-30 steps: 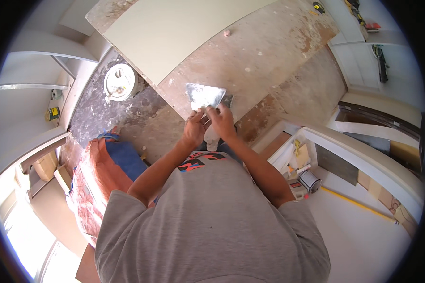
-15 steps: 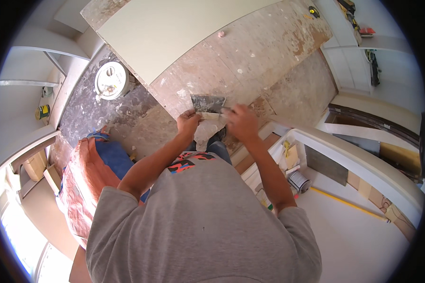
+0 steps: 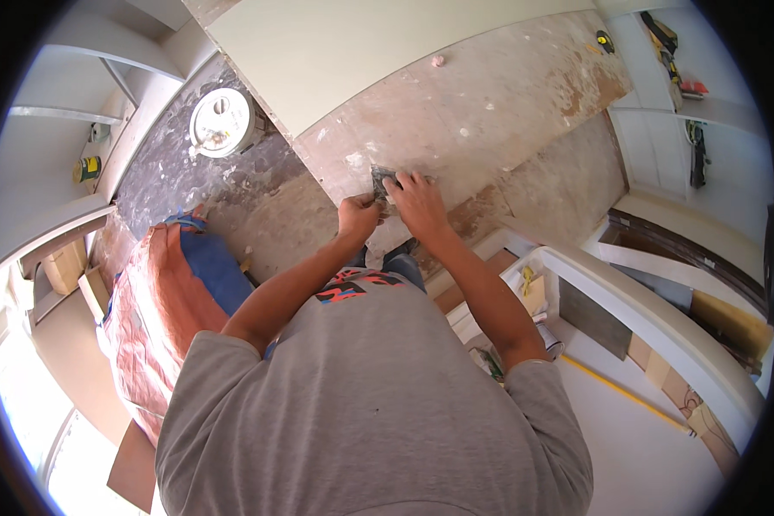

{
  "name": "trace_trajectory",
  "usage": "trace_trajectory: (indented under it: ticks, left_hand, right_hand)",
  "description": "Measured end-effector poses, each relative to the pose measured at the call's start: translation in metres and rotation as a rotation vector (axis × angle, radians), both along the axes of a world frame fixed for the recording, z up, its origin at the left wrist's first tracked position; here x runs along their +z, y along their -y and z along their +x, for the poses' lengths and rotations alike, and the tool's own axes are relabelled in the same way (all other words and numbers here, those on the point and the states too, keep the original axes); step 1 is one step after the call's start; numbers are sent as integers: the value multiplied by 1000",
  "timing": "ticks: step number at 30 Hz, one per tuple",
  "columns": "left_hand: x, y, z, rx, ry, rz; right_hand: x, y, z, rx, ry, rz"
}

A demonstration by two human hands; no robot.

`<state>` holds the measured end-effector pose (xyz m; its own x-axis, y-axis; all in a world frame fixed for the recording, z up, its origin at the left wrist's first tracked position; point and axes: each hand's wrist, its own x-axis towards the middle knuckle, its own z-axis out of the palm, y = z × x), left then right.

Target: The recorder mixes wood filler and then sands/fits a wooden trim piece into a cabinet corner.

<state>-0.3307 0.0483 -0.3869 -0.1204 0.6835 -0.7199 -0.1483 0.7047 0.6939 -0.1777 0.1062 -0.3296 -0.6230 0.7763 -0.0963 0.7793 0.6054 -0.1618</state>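
A dark, flat putty blade [image 3: 380, 179], smeared with white, is tilted between my two hands above a dusty board. My right hand [image 3: 415, 202] covers its right part, fingers curled over it and thumb against its face. At its lower left edge my left hand [image 3: 360, 217] is closed, its fingers pinched and partly hidden behind the knuckles. Both hands almost touch. Below them, in front of my legs, shows a pale, smeared thing [image 3: 385, 239] whose kind I cannot make out.
A white-lidded bucket [image 3: 221, 123] stands on the stained floor at far left. A large cream panel [image 3: 344, 52] lies on the board ahead. An orange-and-blue tarp bundle [image 3: 168, 301] is at left. Near right are a white frame [image 3: 654, 322] and a yellow rod [image 3: 619, 391].
My right hand has come left onto the blade and now covers much of it. The blade has turned from lying broadside to a steeper tilt. The view has shifted slightly.
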Motion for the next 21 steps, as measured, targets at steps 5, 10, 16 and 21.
trace_trajectory:
  ticks: [5,10,16,21]
  left_hand:
    - [-3,1,-1,-33,-25,30]
    - [-7,23,16,0,-1,36]
    - [-4,33,7,132,22,41]
    - [-2,30,1,142,70,23]
  right_hand:
    - [-8,-7,-21,-54,15,26]
    - [-24,15,-38,-148,170,198]
    - [14,5,13,-324,-22,59]
    - [6,48,61,-259,-50,-30]
